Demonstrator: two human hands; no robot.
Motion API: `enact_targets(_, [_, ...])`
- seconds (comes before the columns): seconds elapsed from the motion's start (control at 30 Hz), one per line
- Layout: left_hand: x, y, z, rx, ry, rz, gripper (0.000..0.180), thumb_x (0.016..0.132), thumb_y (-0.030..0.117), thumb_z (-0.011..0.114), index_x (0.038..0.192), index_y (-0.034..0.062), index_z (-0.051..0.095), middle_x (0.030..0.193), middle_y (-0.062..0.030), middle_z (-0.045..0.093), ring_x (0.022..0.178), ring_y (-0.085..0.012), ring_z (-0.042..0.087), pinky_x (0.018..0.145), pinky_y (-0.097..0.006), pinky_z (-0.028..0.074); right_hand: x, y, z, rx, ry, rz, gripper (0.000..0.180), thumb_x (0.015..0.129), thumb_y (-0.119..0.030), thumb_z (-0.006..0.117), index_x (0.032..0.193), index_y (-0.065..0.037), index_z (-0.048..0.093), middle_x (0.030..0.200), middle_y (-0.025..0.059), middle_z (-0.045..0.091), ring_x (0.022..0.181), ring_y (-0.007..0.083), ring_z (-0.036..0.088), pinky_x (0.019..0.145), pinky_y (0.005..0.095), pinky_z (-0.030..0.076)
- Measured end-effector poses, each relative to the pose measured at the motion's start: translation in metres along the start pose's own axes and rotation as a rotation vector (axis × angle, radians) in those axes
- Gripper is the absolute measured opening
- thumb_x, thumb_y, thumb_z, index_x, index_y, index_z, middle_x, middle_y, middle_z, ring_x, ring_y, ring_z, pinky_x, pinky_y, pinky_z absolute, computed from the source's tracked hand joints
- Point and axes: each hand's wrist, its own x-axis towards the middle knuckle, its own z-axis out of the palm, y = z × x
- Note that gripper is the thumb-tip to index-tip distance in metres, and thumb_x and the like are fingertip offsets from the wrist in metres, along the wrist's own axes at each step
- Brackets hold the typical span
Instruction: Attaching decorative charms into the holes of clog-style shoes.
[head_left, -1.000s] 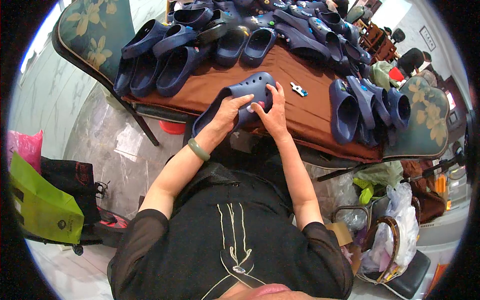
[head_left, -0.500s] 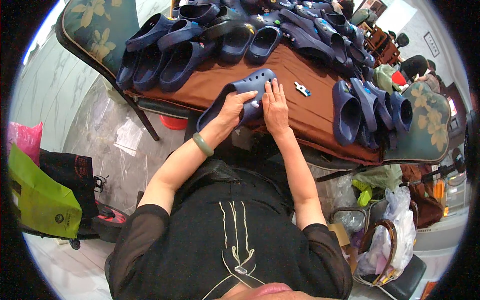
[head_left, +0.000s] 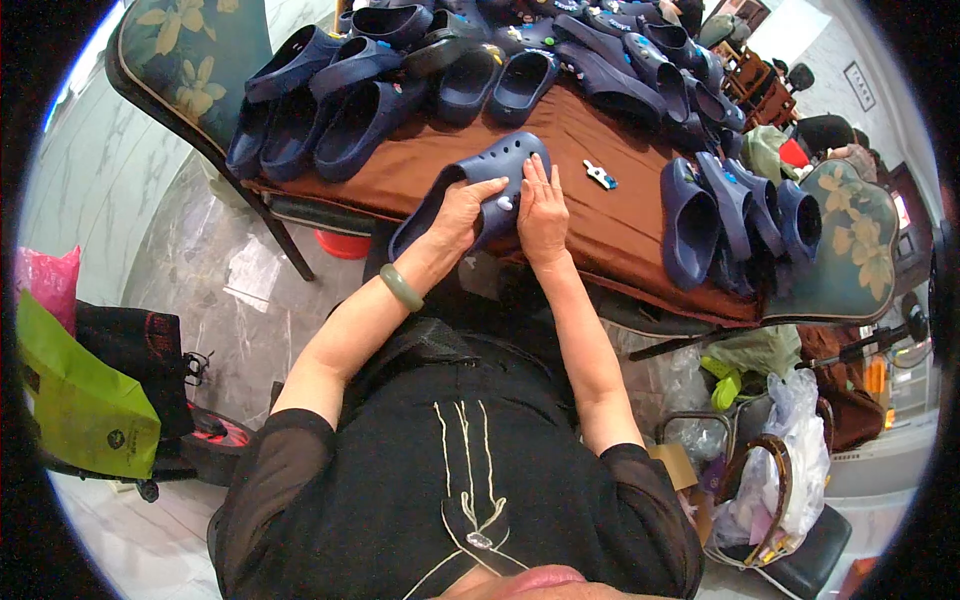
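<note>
A navy blue clog with round holes in its upper is held just above the near edge of the brown cloth. My left hand, a green bangle at its wrist, grips it with the thumb on the upper and the fingers hidden in the foot opening. Along the clog's right side lies my right hand, fingers stretched out and touching the upper; its thumb is mostly hidden. Between the hands a small white charm sits on the clog. To the right, a white and blue charm rests on the cloth.
Several navy clogs are stacked at the back of the brown-covered table. More clogs stand at its right end. Flower-patterned chairs flank both ends. A green bag is at left, plastic bags at right.
My right hand has slid slightly down and left along the clog's side. The clog and my left hand keep nearly the same position, and the view has shifted a little.
</note>
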Motion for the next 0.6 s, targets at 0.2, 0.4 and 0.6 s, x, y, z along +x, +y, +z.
enact_targets(0.2, [0.002,-0.002,-0.002,-0.006,0.001,0.014,0.019,0.079,0.003,0.064,0.098,0.0013,0.062,0.093,-0.0065,0.065,0.079,-0.0156,0.063,0.071,-0.028,0.052,0.003,-0.004,0.003,0.04,0.007,0.05,0.029,0.092,-0.015,0.049,0.116,-0.002,0.058,0.125,0.0143,0.055,0.115,0.0445,0.048,0.096,0.0432,0.042])
enact_targets(0.4, [0.001,-0.001,0.0,-0.029,0.008,0.003,0.019,0.08,0.003,0.064,0.098,0.001,0.061,0.093,-0.0061,0.064,0.08,-0.0152,0.063,0.072,-0.027,0.052,0.003,-0.008,0.003,0.093,0.005,0.091,0.03,0.092,-0.013,0.048,0.117,0.001,0.056,0.127,0.0135,0.053,0.118,0.0448,0.044,0.098,0.0437,0.04])
enact_targets(0.6, [-0.004,-0.002,0.002,0.014,0.014,0.054,0.019,0.081,0.006,0.064,0.099,0.0017,0.061,0.094,-0.0058,0.064,0.082,-0.0151,0.063,0.073,-0.028,0.052,0.024,-0.023,-0.025,-0.153,0.134,0.063,0.027,0.083,-0.028,0.063,0.081,-0.002,0.056,0.083,0.0187,0.056,0.081,0.0347,0.056,0.081,0.0437,0.042])
